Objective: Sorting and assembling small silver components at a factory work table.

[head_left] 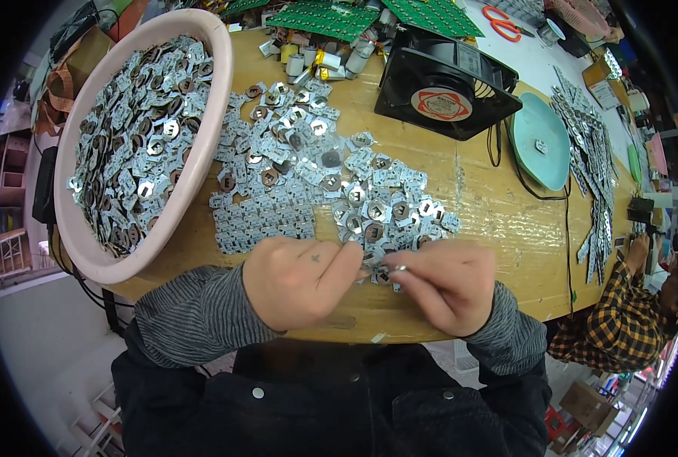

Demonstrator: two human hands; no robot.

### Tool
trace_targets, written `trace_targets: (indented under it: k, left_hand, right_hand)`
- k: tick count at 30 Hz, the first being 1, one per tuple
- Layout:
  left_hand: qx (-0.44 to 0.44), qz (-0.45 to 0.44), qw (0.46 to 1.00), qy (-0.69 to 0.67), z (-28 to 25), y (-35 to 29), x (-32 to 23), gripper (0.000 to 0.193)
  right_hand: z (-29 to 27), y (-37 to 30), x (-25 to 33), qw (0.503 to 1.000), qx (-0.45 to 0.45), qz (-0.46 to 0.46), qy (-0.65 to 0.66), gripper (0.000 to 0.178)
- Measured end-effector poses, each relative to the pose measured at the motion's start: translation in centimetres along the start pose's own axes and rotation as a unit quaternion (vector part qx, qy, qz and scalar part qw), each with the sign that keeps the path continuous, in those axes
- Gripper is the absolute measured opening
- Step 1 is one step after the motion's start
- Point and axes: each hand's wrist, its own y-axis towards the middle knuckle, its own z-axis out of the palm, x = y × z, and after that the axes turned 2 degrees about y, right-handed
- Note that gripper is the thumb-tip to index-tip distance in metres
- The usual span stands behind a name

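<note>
Far left there was one pink basin (221, 76), heaped with small round-centred parts (145, 137), way too many to count. Next came one big spread of small pale circuit boards (278, 145) on the yellowish table (499, 221), dozens at least. The left hand (297, 278) was at its near edge, thumb and finger pinched on one small part (379, 270), too tiny to make out properly. The right hand (453, 282) met it there, fingertips closed on the same bit. Behind them sat one black fan (445, 85) with one round red-and-white label (440, 104), printing on it. Then one pair of orange-handled scissors (504, 24), one teal dish (540, 171) holding a single little piece (540, 145), a bundle of strips (591, 175), and one co-worker's checked sleeve (620, 331).
</note>
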Motion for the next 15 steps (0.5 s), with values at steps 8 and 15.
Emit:
trace_targets:
  k: [8, 15]
  left_hand:
    - [0.004, -0.032, 0.999, 0.019, -0.8, 0.4, 0.2, 0.030]
    - [-0.004, -0.048, 0.999, 0.021, -1.4, 0.4, 0.5, 0.035]
  right_hand:
    - [0.3, -0.1, -0.5, 0.997, -0.054, 0.004, -0.051, 0.018]
    - [0.7, 0.0, -0.5, 0.996, -0.046, -0.018, -0.080, 0.019]
